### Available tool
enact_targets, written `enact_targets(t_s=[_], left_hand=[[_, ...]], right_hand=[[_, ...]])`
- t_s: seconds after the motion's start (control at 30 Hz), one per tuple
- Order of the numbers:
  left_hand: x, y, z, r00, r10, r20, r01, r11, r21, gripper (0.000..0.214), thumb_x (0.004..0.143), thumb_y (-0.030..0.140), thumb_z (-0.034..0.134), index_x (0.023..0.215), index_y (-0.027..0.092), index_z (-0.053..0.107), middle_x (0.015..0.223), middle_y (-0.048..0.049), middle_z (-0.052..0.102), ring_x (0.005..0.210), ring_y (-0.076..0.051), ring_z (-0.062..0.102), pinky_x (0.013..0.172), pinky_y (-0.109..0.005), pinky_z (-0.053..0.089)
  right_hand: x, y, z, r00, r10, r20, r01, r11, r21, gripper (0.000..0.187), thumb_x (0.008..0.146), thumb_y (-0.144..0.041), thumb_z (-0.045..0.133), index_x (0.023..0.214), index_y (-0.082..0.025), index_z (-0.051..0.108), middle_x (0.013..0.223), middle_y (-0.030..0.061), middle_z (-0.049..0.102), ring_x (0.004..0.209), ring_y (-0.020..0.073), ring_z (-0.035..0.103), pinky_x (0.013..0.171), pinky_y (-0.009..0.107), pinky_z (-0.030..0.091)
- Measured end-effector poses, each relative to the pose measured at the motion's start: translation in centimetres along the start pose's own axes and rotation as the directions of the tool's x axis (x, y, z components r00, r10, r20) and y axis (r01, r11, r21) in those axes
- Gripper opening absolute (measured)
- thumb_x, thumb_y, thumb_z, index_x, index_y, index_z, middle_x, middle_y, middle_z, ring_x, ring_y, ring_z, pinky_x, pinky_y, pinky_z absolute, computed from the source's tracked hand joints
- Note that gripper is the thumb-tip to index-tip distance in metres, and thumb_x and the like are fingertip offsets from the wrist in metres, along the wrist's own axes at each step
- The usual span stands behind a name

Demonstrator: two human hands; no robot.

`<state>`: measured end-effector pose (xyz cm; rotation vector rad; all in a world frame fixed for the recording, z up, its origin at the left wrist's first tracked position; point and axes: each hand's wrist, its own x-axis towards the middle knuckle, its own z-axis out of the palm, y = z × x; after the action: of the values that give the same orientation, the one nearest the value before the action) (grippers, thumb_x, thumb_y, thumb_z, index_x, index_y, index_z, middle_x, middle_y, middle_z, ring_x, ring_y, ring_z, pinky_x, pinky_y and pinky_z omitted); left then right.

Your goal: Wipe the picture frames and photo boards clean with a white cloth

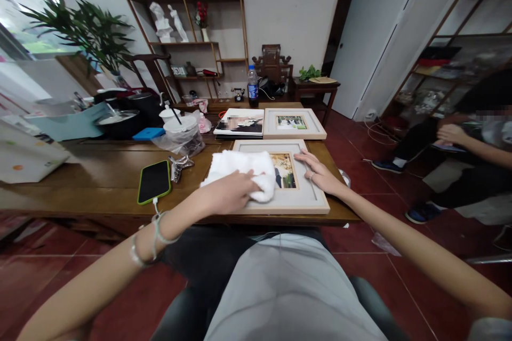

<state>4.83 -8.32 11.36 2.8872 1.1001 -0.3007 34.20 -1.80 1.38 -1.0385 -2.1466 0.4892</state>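
Note:
A light wooden picture frame (308, 203) lies flat at the table's front edge, a small photo (287, 170) in its middle. My left hand (234, 192) is closed on a folded white towel (236, 162), which is pressed on the frame's left half and hides that part. On the right side of the same frame rests my right hand (318, 173), fingers stretched out and a ring on one of them. Behind it lie a second framed photo (294, 122) and a book-like item with a picture cover (240, 121).
Left of the frame are a phone (154, 182) on a cable and a bagged white cup (180, 125). A bottle (253, 86) stands at the back. Further left sits a dark pot (118, 123). Another person (460, 138) sits at the right.

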Motion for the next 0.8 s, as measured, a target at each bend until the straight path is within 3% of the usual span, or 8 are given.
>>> enact_targets(t_s=[0.1, 0.2, 0.3, 0.4, 0.5, 0.6, 0.7, 0.8], left_hand=[[-2.8, 2.1, -0.7, 0.999, 0.009, 0.047, -0.005, 0.997, -0.075, 0.026, 0.087, 0.018, 0.042, 0.093, 0.022, 0.067, 0.125, -0.0097, 0.058, 0.106, -0.025, 0.059, 0.087, -0.036, 0.045], [-3.4, 2.5, 0.0, 0.999, -0.026, 0.028, 0.029, 0.994, -0.102, 0.027, 0.089, 0.02, 0.041, 0.101, 0.024, 0.065, 0.128, -0.0074, 0.056, 0.118, -0.025, 0.051, 0.093, -0.037, 0.042], [-1.4, 1.0, 1.6, 0.998, -0.055, -0.043, 0.053, 0.997, -0.052, 0.031, 0.088, 0.019, 0.041, 0.112, 0.025, 0.06, 0.14, -0.0074, 0.043, 0.135, -0.025, 0.029, 0.104, -0.043, 0.031], [1.9, -2.1, 2.7, 0.983, -0.109, -0.145, 0.111, 0.994, 0.005, 0.032, 0.089, 0.023, 0.041, 0.115, 0.024, 0.059, 0.146, -0.0085, 0.033, 0.137, -0.026, 0.023, 0.106, -0.049, 0.024], [5.1, -5.7, 2.9, 0.934, -0.207, -0.29, 0.217, 0.976, 0.004, 0.034, 0.092, 0.029, 0.036, 0.117, 0.02, 0.057, 0.141, -0.0115, 0.041, 0.136, -0.027, 0.026, 0.106, -0.048, 0.025], [7.2, -8.3, 2.6, 0.893, -0.285, -0.348, 0.299, 0.954, -0.015, 0.035, 0.093, 0.03, 0.033, 0.114, 0.017, 0.058, 0.131, -0.0125, 0.051, 0.13, -0.027, 0.035, 0.103, -0.044, 0.03], [7.6, -8.6, 2.5, 0.9, -0.272, -0.339, 0.302, 0.952, 0.039, 0.033, 0.092, 0.028, 0.036, 0.111, 0.017, 0.06, 0.129, -0.0121, 0.052, 0.125, -0.026, 0.041, 0.102, -0.042, 0.032], [6.2, -6.6, 2.3, 0.93, -0.206, -0.304, 0.253, 0.959, 0.126, 0.029, 0.089, 0.025, 0.041, 0.106, 0.018, 0.063, 0.128, -0.0134, 0.052, 0.117, -0.027, 0.048, 0.099, -0.042, 0.035]], right_hand=[[0.1, 0.2, 0.1, 1.0, 0.002, -0.004, -0.002, 1.0, -0.009, 0.059, 0.068, -0.012, 0.047, 0.127, -0.023, 0.047, 0.139, 0.0074, 0.044, 0.139, 0.0259, 0.02, 0.112, 0.052, 0.017], [0.2, 0.3, 0.0, 1.0, -0.008, 0.009, 0.008, 1.0, -0.008, 0.06, 0.067, -0.011, 0.046, 0.125, -0.024, 0.048, 0.138, 0.0064, 0.045, 0.139, 0.026, 0.021, 0.112, 0.052, 0.018], [0.3, 0.2, -0.2, 0.999, -0.032, 0.024, 0.032, 0.999, 0.001, 0.06, 0.067, -0.013, 0.046, 0.125, -0.024, 0.049, 0.138, 0.0062, 0.045, 0.138, 0.0268, 0.022, 0.111, 0.053, 0.018], [0.4, -0.2, -0.4, 0.999, -0.023, 0.033, 0.022, 0.999, 0.023, 0.061, 0.067, -0.013, 0.047, 0.127, -0.024, 0.047, 0.14, 0.0068, 0.042, 0.138, 0.0267, 0.023, 0.111, 0.052, 0.019], [0.4, -0.6, -0.6, 0.999, 0.002, 0.036, -0.003, 0.999, 0.044, 0.063, 0.066, -0.013, 0.047, 0.129, -0.023, 0.047, 0.142, 0.0078, 0.039, 0.137, 0.027, 0.025, 0.111, 0.052, 0.019], [0.5, -0.5, -0.6, 0.999, 0.024, 0.033, -0.025, 0.998, 0.052, 0.063, 0.066, -0.012, 0.047, 0.127, -0.024, 0.049, 0.14, 0.0067, 0.042, 0.136, 0.0271, 0.027, 0.11, 0.052, 0.02], [0.6, -0.1, -0.5, 1.0, 0.01, 0.027, -0.012, 0.999, 0.045, 0.06, 0.066, -0.012, 0.046, 0.124, -0.025, 0.053, 0.136, 0.0054, 0.048, 0.135, 0.0269, 0.03, 0.11, 0.053, 0.021], [0.8, 0.2, -0.4, 0.999, -0.04, 0.028, 0.04, 0.999, 0.021, 0.056, 0.068, -0.013, 0.047, 0.122, -0.026, 0.055, 0.133, 0.0045, 0.052, 0.132, 0.0275, 0.034, 0.11, 0.053, 0.022]])
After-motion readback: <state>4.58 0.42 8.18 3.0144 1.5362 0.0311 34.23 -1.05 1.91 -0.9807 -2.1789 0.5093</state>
